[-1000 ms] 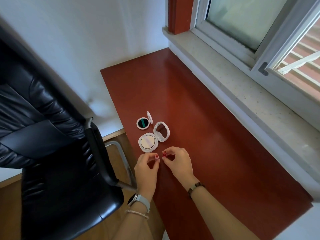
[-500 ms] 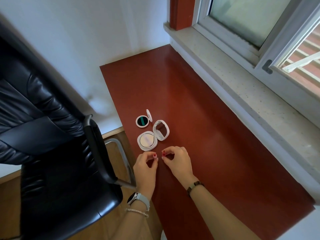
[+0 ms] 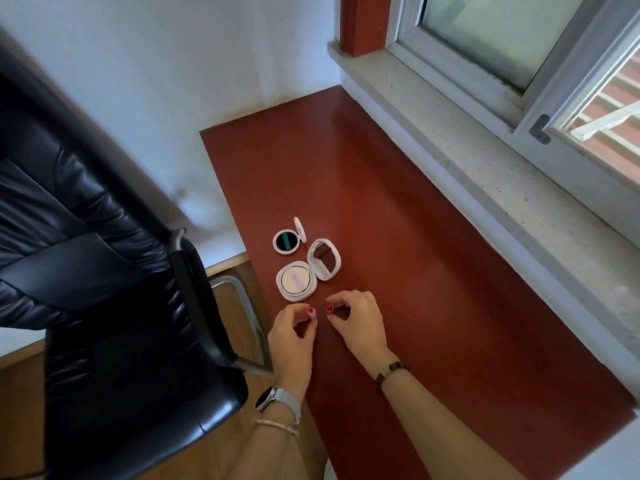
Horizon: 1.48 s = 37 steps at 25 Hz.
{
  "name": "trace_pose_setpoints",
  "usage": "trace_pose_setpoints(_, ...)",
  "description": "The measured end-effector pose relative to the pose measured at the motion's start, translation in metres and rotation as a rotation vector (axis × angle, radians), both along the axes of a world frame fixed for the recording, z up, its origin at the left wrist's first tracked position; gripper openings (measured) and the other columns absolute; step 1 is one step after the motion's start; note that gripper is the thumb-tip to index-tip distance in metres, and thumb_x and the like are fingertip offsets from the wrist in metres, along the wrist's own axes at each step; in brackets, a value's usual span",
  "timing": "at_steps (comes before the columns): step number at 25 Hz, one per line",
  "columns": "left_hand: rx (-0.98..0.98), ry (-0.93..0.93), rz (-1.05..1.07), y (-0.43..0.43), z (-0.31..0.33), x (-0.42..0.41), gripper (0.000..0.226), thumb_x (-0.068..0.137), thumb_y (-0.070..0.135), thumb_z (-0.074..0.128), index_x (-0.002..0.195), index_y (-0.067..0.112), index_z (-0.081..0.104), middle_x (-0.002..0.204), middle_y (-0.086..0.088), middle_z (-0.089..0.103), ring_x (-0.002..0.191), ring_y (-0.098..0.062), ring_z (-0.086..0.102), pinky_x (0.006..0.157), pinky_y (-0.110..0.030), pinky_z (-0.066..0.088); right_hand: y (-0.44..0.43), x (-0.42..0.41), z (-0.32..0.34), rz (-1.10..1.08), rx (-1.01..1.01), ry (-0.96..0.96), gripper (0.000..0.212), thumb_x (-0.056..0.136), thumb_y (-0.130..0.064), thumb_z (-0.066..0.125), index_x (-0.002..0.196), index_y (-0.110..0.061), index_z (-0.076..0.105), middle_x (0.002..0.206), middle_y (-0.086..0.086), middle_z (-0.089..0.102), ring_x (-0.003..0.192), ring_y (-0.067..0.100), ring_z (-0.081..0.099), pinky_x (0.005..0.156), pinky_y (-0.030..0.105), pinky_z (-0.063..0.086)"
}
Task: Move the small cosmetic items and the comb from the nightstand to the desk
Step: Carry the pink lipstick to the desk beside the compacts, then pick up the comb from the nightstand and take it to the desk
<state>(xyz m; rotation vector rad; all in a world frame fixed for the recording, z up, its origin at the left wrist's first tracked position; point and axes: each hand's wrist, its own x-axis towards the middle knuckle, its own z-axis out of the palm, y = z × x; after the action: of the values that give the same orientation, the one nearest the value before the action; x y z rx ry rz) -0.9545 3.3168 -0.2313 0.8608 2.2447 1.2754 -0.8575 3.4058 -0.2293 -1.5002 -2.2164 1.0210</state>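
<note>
Head view looks down on the red-brown desk point(image 3: 398, 220), where both hands meet near its front-left edge. The left hand point(image 3: 294, 337) curls its thumb and forefinger tight around a small red-tipped piece point(image 3: 311, 310). The right hand point(image 3: 360, 323) pinches a second red piece point(image 3: 329, 308) just beside it, the two nearly touching. What these pieces are is too small to tell. Just beyond the fingertips lie an open cushion compact point(image 3: 297, 281) and a smaller open round compact point(image 3: 286, 241), near a black chair point(image 3: 104, 271).

smaller compact point(image 3: 286, 241) behind larger compact point(image 3: 298, 280) on desk point(image 3: 415, 306), near its left edge. chair point(image 3: 104, 306) left of desk, windowsill point(image 3: 485, 161) along right. left hand point(image 3: 292, 336) with lipstick point(image 3: 311, 311), right hand point(image 3: 360, 322) with cap point(image 3: 329, 308), just before larger compact.
</note>
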Motion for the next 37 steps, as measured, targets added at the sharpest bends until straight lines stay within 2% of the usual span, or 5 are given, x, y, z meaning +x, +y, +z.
trace_pose_setpoints(8,0.023,-0.025,0.046,-0.013,0.018,-0.003,0.037,0.083,-0.001,0.07,0.112,0.021,0.06,0.104,0.002,0.064,0.1,-0.01,0.062,0.091,-0.028,0.051,-0.007,0.016,0.014,-0.082,-0.066,0.112,0.044,0.08,-0.011,0.075,0.119,-0.027,0.061,0.105,-0.012,0.067,0.105,0.007,0.049,0.083,0.018,0.037)
trace_pose_setpoints(14,0.179,-0.057,0.117,-0.015,0.085,-0.01,0.022,0.097,0.015,0.055,0.118,0.018,0.06,0.113,0.007,0.063,0.1,0.004,0.057,0.082,-0.009,0.042,-0.013,0.044,0.056,-0.295,-0.019,0.333,0.029,0.091,-0.026,0.068,0.119,-0.028,0.062,0.109,-0.014,0.066,0.106,0.005,0.058,0.092,0.023,0.046)
trace_pose_setpoints(19,0.346,-0.149,0.046,-0.01,0.13,0.012,0.022,0.102,0.021,0.043,0.113,0.017,0.062,0.111,0.005,0.066,0.102,-0.001,0.062,0.086,-0.017,0.049,-0.029,0.076,0.102,-0.527,-0.067,0.531,0.026,0.103,-0.036,0.046,0.119,-0.028,0.064,0.105,-0.018,0.066,0.094,-0.01,0.06,0.075,0.002,0.042)
trace_pose_setpoints(25,0.442,-0.229,-0.251,0.004,0.154,0.087,0.028,0.104,0.017,0.038,0.118,0.015,0.062,0.11,0.01,0.066,0.107,-0.007,0.063,0.093,-0.031,0.052,-0.064,0.147,0.127,-0.771,-0.01,0.659,0.038,0.104,-0.043,0.035,0.122,-0.026,0.065,0.113,-0.011,0.068,0.109,0.008,0.063,0.099,0.036,0.051)
trace_pose_setpoints(37,0.283,-0.432,-1.098,-0.098,0.144,0.34,0.028,0.103,0.035,0.042,0.123,0.024,0.057,0.123,-0.001,0.062,0.114,-0.016,0.062,0.094,-0.032,0.051,-0.28,0.38,0.131,-1.328,0.145,0.796,0.03,0.106,-0.039,0.033,0.112,-0.032,0.062,0.111,-0.008,0.068,0.103,0.008,0.066,0.102,0.044,0.05)
